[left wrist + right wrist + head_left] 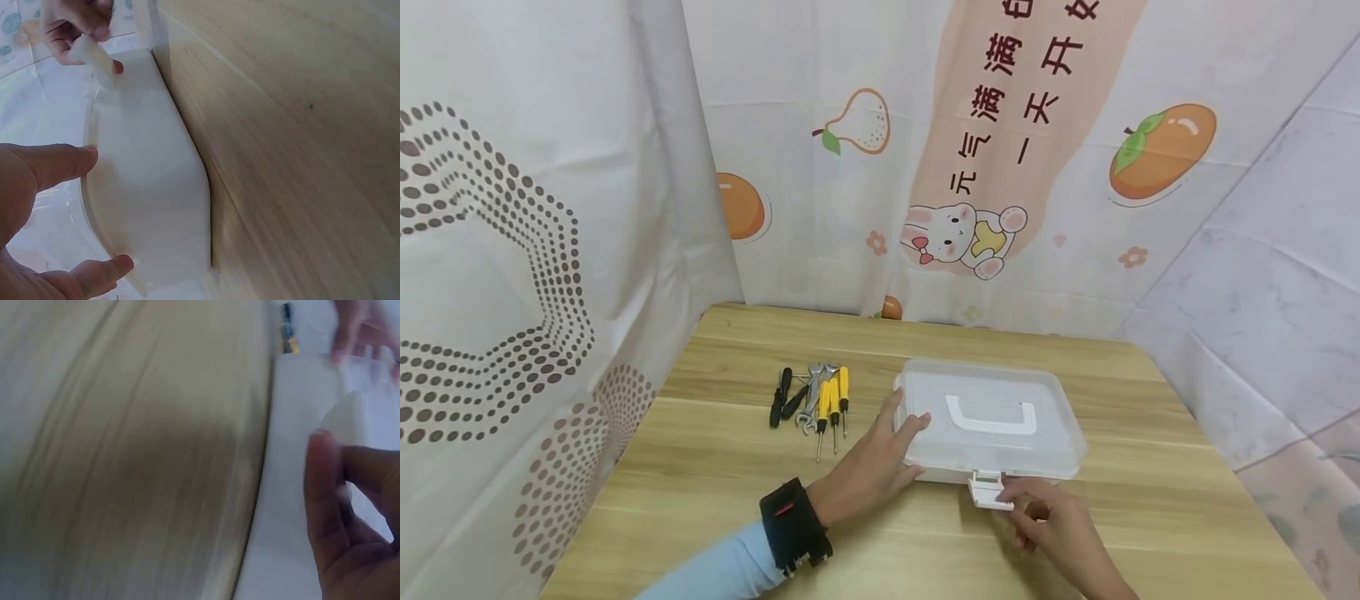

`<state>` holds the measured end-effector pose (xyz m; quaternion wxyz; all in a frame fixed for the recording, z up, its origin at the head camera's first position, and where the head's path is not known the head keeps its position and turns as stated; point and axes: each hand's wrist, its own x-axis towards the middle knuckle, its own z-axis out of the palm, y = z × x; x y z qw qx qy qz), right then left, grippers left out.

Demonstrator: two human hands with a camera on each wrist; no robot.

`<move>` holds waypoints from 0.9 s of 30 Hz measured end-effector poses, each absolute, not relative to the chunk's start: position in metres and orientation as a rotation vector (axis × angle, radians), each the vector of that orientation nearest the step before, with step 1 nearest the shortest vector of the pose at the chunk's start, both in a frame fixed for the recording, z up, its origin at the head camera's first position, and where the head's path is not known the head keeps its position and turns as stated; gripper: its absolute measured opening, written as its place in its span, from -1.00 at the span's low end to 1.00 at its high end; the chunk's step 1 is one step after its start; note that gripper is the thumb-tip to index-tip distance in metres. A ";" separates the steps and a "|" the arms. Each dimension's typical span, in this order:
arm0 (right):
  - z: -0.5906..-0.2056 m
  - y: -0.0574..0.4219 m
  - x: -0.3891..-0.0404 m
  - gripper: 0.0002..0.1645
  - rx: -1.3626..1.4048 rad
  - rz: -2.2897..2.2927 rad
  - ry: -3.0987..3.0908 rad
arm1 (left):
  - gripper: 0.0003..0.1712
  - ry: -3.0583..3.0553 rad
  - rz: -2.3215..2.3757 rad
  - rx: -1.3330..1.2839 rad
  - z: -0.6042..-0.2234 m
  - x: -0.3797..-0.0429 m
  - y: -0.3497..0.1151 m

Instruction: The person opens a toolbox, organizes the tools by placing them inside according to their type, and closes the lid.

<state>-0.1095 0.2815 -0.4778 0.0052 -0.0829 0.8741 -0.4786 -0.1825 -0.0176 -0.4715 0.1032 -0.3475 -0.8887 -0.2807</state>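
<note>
A translucent white plastic toolbox (1000, 400) with a white carry handle (992, 417) lies on the wooden table, its lid down. At the middle of its front side, the white latch (988, 492) sticks out, flipped away from the wall. My right hand (1052, 525) pinches the free edge of this latch; in the left wrist view a fingertip shows under the latch (97, 59). With fingers spread, my left hand (883, 450) rests on the box's front left corner. Its fingertips (87, 159) touch the rim and front wall in the left wrist view.
Left of the box lie several yellow-handled screwdrivers (834, 404), metal wrenches (812, 400) and black-handled tools (786, 385). A printed curtain (850, 217) hangs behind the table's far edge. More curtains stand along the left and right sides.
</note>
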 end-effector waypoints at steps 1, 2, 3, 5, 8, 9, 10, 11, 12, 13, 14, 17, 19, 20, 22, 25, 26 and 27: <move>-0.479 0.281 -0.109 -0.60 -0.315 -1.418 2.817 | -0.20 -2.623 -0.828 -1.024 -0.471 -0.183 -0.018; -0.481 0.280 -0.110 -0.57 -0.382 -1.344 2.892 | -0.20 -2.625 -0.827 -1.024 -0.471 -0.183 -0.018; -0.482 0.280 -0.110 -0.55 -0.415 -1.291 2.935 | -0.21 -2.627 -0.829 -1.023 -0.471 -0.183 -0.018; -0.483 0.280 -0.111 -0.56 -0.452 -1.208 2.959 | -0.21 -2.631 -0.839 -1.026 -0.470 -0.183 -0.018; -0.483 0.282 -0.112 -0.59 -0.498 -1.134 2.939 | -0.21 -2.630 -0.906 -1.022 -0.470 -0.183 -0.019; -0.484 0.283 -0.113 -0.59 -0.500 -1.122 2.922 | -0.20 -2.629 -0.947 -1.010 -0.470 -0.183 -0.020; -0.484 0.283 -0.113 -0.59 -0.508 -1.109 2.912 | -0.19 -2.628 -0.995 -0.994 -0.471 -0.183 -0.020; -0.485 0.284 -0.113 -0.60 -0.518 -1.104 2.909 | -0.15 -2.624 -1.045 -0.976 -0.472 -0.183 -0.021; -0.486 0.284 -0.113 -0.61 -0.534 -1.106 2.904 | -0.12 -2.624 -1.097 -0.954 -0.472 -0.184 -0.021; -0.487 0.284 -0.113 -0.63 -0.550 -1.107 2.906 | -0.07 -2.628 -1.148 -0.923 -0.473 -0.184 -0.022; -0.487 0.284 -0.113 -0.65 -0.568 -1.111 2.908 | -0.01 -2.636 -1.192 -0.893 -0.474 -0.185 -0.023; -0.491 0.283 -0.115 -0.76 -0.603 -1.124 2.932 | 0.15 -2.678 -1.300 -0.825 -0.476 -0.187 -0.024; -0.493 0.281 -0.118 -0.80 -0.608 -1.126 2.946 | 0.22 -2.710 -1.347 -0.802 -0.477 -0.188 -0.024; -0.494 0.280 -0.119 -0.80 -0.599 -1.126 2.945 | 0.24 -2.719 -1.365 -0.803 -0.478 -0.189 -0.024; -0.495 0.279 -0.121 -0.78 -0.572 -1.138 2.912 | 0.27 -2.724 -1.388 -0.819 -0.479 -0.189 -0.024; -0.494 0.277 -0.123 -0.72 -0.525 -1.147 2.826 | 0.32 -2.703 -1.416 -0.849 -0.481 -0.190 -0.025; -0.494 0.278 -0.124 -0.70 -0.525 -1.145 2.798 | 0.34 -2.697 -1.421 -0.852 -0.482 -0.191 -0.025; -0.493 0.279 -0.124 -0.67 -0.529 -1.140 2.768 | 0.36 -2.692 -1.430 -0.854 -0.483 -0.191 -0.025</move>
